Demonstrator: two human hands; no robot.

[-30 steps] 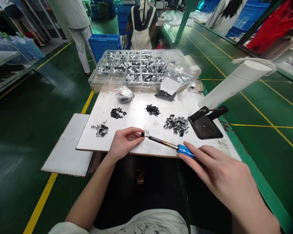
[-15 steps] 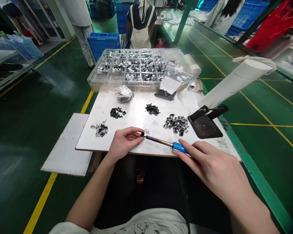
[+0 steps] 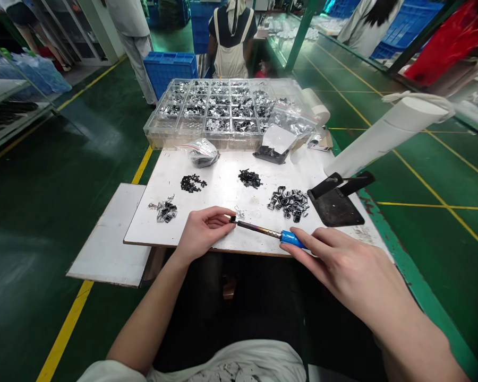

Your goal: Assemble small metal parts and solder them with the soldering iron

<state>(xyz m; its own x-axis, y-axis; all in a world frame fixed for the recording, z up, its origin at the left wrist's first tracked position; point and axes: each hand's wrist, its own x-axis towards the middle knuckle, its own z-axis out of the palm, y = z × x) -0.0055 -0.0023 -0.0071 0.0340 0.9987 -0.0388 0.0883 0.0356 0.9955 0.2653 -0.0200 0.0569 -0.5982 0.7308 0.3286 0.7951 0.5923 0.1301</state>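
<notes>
the green floor [image 3: 111, 159] spreads across both sides of the frame, and the white worktable [image 3: 219, 199] fills the middle. at upper centre, along the table's far edge, stands a clear compartment box [image 3: 167, 139] with small shiny metal and black pieces in most of its cells. a thick white tube [image 3: 386, 135] leans at the right.

the right hand [image 3: 344, 262], at lower right, grips the blue handle of a soldering iron [image 3: 269, 232] between thumb and fingers. the left hand [image 3: 203, 231], just below centre, has its thumb and fingertips pinched together. a black iron stand [image 3: 336, 207] sits right of centre, with nothing of the iron in it.

two plastic bags of dark parts [image 3: 203, 156] lie in front of the box. a heap of metal-and-black clips [image 3: 289, 203] lies beside the stand; smaller black piles [image 3: 250, 179] lie near centre. smallest is the black part [image 3: 232, 219] in the left fingertips, near the frame's centre; the iron's tip is at it, though i cannot tell whether they touch.
</notes>
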